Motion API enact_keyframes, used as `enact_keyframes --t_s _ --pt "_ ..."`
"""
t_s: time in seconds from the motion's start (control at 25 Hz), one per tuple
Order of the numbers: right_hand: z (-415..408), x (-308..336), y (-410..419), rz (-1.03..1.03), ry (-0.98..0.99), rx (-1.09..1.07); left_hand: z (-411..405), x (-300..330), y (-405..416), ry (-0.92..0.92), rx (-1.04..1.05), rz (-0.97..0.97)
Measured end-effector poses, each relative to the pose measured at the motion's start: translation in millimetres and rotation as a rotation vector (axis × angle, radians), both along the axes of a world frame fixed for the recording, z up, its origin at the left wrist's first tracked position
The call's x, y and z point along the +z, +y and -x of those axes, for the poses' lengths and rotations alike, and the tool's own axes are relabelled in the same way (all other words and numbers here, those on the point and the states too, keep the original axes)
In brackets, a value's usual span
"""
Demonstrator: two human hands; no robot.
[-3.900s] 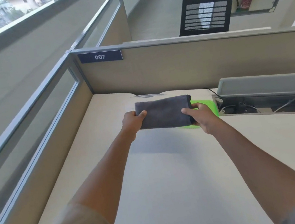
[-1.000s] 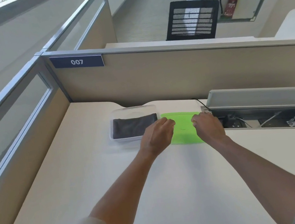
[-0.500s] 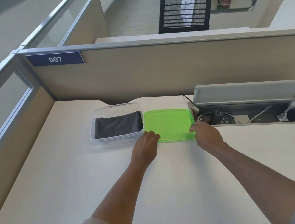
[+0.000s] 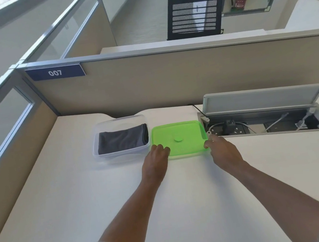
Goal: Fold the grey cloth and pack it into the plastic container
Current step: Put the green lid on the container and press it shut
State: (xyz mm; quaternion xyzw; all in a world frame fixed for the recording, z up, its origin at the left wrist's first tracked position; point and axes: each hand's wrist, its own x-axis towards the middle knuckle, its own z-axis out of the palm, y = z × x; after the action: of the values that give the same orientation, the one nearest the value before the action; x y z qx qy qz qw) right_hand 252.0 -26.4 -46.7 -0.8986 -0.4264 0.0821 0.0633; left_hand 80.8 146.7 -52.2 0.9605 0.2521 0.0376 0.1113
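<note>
The folded grey cloth lies flat inside the clear plastic container, which stands open on the desk near the back partition. Directly to its right, touching it, a bright green lid lies flat on the desk. My left hand has its fingers curled over the lid's near left corner. My right hand pinches the lid's near right corner with its fingertips. Neither hand touches the cloth or the container.
An open cable box with sockets and white cables is sunk into the desk right of the lid, its grey flap raised. Beige partitions close the desk at the back and left. The pale desk stretches toward me.
Earlier both hands held the folded cloth above the desk; it now lies in the container. Over the last second my hands slid from the lid's top to its near corners.
</note>
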Motion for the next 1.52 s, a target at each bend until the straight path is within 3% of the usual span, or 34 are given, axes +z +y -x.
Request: enact_keyframes --t_s 0.4,0.64,0.96,1.16,1.52 --pt "1.2 35.5 -28.2 -0.352 -0.181 -0.117 0.0 44.1 -9.7 -0.39 -0.116 -0.051" --pt "8.3 70.8 -24.6 -0.516 -0.229 -0.078 7.5 80.9 6.7 -0.676 0.041 0.015" --pt "28.4 104.7 22.0 -0.754 -0.053 -0.038 31.7 106.0 41.6 -0.846 0.313 0.31" --pt "50.2 102.0 66.4 -0.845 0.283 -0.022 71.2 108.7 75.4 -0.77 0.319 0.252" --pt "96.1 93.2 145.9 -0.845 0.384 -0.285 111.6 93.6 118.7 -0.772 0.486 0.28"
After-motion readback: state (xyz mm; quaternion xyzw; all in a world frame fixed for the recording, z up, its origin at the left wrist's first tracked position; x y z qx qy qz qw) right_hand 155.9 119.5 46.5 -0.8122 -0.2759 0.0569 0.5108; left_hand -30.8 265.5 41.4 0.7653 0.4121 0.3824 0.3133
